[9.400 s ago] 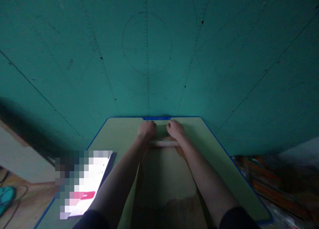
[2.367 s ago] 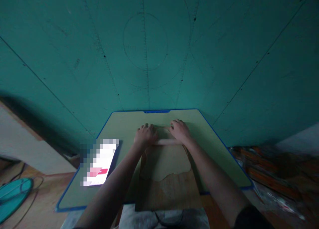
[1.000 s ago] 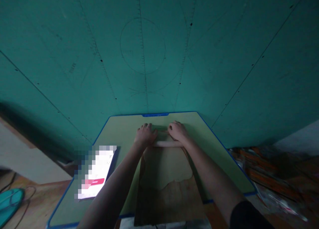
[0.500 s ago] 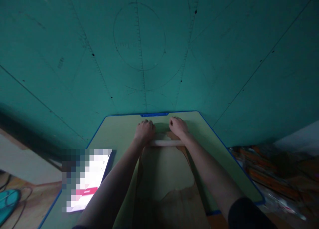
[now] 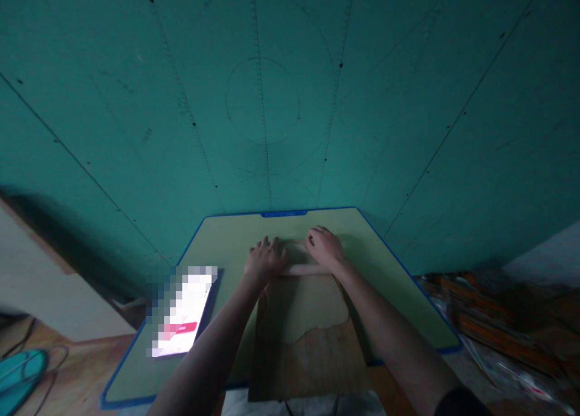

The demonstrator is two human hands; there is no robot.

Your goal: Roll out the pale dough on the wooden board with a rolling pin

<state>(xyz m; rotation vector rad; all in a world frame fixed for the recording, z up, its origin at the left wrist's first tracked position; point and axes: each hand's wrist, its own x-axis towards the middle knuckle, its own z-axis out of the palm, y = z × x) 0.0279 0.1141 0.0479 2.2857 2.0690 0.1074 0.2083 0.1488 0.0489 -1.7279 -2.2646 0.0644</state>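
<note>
A wooden board (image 5: 312, 368) lies on the pale green tabletop (image 5: 385, 283), its near end past the table's front edge. Over its upper part spreads a thin, pale sheet (image 5: 303, 313) with a wavy near edge. A light roll (image 5: 306, 270) lies across the board's far end, between my wrists. My left hand (image 5: 267, 259) rests palm down at the far left corner, fingers bent and slightly apart. At the far right corner, my right hand (image 5: 324, 247) is curled closed; what its fingers hold is too small to make out.
A lit phone or tablet (image 5: 183, 313), partly pixelated, lies on the table's left side. Behind the table stands a green wall (image 5: 290, 102) with drawn lines. Plastic-wrapped items (image 5: 502, 337) are on the right. A teal object (image 5: 20, 377) with cords sits on the floor at the left.
The camera view has shifted, showing more of the board's near end. My left hand has flattened and its fingers have spread. My right hand stays curled near the far right corner.
</note>
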